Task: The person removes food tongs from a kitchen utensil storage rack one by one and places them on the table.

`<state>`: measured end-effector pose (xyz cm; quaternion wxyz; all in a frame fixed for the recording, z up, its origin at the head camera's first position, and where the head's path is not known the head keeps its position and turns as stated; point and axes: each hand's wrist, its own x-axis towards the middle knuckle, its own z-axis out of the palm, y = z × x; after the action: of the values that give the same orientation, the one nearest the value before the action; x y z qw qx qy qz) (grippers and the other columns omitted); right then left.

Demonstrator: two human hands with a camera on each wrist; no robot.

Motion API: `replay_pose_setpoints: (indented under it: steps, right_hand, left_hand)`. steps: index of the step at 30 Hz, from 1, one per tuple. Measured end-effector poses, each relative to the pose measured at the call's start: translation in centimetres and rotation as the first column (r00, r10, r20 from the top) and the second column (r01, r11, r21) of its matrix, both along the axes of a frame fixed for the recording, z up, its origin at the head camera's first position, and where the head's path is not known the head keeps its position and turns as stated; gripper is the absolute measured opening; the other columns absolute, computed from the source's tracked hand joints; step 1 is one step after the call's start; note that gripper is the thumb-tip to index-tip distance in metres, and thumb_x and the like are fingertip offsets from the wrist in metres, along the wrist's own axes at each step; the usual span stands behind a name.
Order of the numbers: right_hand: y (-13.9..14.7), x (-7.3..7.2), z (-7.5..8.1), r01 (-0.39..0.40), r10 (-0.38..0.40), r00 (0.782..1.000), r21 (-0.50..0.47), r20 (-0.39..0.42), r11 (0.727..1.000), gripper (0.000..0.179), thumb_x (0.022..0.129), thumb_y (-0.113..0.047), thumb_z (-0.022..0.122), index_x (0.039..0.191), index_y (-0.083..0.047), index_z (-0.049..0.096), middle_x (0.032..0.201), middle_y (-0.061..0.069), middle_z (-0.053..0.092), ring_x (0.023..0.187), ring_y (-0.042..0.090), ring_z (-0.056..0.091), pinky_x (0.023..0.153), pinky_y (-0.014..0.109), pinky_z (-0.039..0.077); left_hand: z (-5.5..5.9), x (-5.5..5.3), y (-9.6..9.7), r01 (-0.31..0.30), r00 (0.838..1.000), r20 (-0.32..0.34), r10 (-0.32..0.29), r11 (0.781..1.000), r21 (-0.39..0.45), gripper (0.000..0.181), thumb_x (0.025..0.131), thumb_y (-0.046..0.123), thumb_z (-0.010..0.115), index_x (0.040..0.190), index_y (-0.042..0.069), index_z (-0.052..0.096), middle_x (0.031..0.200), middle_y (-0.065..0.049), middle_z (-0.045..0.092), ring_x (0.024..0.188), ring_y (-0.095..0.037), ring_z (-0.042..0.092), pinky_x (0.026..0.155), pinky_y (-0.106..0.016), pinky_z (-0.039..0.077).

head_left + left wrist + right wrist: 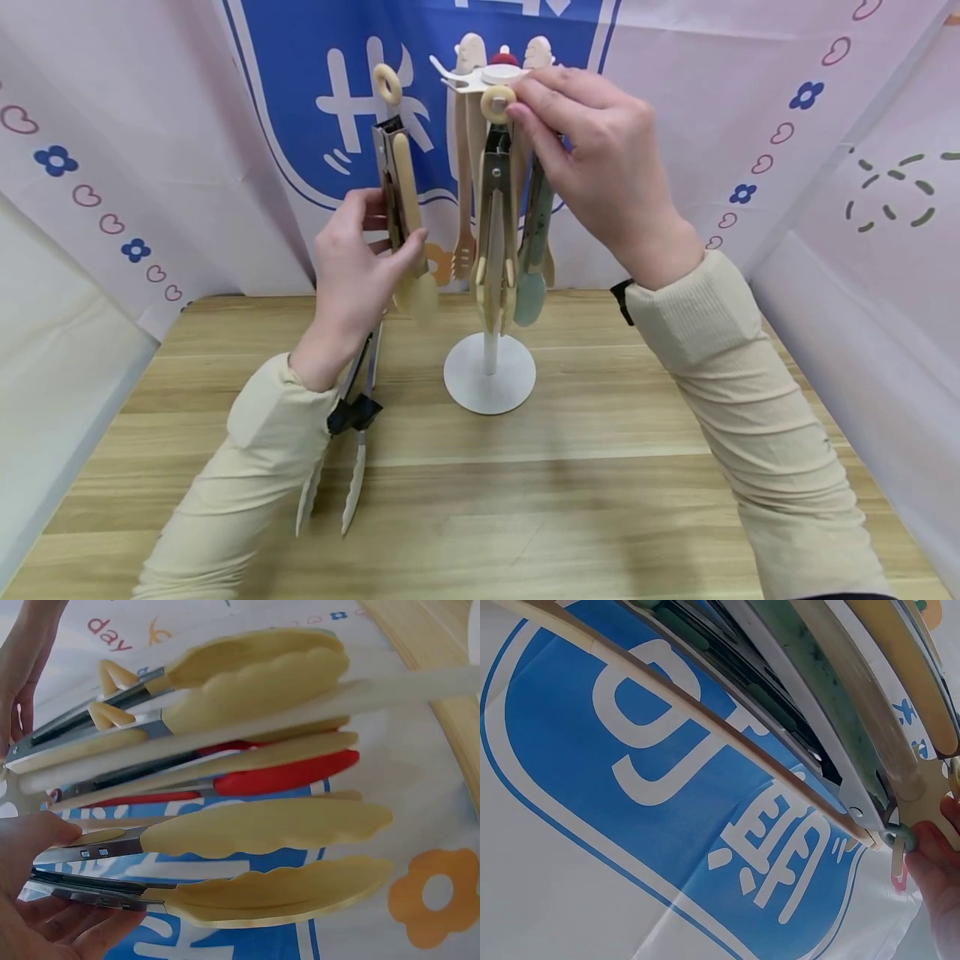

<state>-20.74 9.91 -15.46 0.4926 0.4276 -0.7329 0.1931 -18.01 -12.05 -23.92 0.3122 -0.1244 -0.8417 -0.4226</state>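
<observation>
In the head view my left hand grips cream-headed tongs by the metal arms, upright with the loop on top, left of a white utensil stand. The left wrist view shows the heads of these tongs spread apart. My right hand is at the stand's top, thumb and fingertips pinching the loop of a second pair of cream tongs that hangs in front. Beside it hang green tongs. In the right wrist view, fingertips lie near a green loop.
Red tongs and a wooden fork hang on the stand too. Another pair of tongs with pale scalloped heads lies on the wooden table, partly beneath my left forearm. A printed cloth hangs behind.
</observation>
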Motion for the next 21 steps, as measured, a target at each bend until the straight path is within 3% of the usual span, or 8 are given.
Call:
replay_pose_setpoints:
  steps: [8, 21]
  right_hand:
    - [-0.1, 0.0, 0.0, -0.005, 0.005, 1.000, -0.012, 0.000, 1.000, 0.031, 0.094, -0.018, 0.049, 0.100, 0.006, 0.067, 0.095, 0.018, 0.066, 0.089, 0.026, 0.062, 0.091, 0.024, 0.044]
    - [-0.1, 0.0, 0.0, -0.010, 0.010, 1.000, -0.014, 0.002, 1.000, 0.031, 0.094, -0.018, 0.049, 0.100, 0.006, 0.068, 0.094, 0.018, 0.066, 0.088, 0.026, 0.062, 0.090, 0.024, 0.045]
  left_hand:
    - [-0.8, 0.0, -1.6, -0.058, 0.997, 0.041, 0.060, 0.997, -0.044, 0.038, 0.080, 0.018, 0.068, 0.110, -0.002, 0.054, 0.103, -0.013, 0.060, 0.091, -0.021, 0.060, 0.072, -0.034, 0.054]
    - [-2.1, 0.2, -4.1, -0.096, 0.993, 0.056, 0.101, 0.992, -0.076, 0.038, 0.079, 0.014, 0.068, 0.110, -0.004, 0.054, 0.100, -0.015, 0.060, 0.090, -0.023, 0.060, 0.071, -0.033, 0.054]
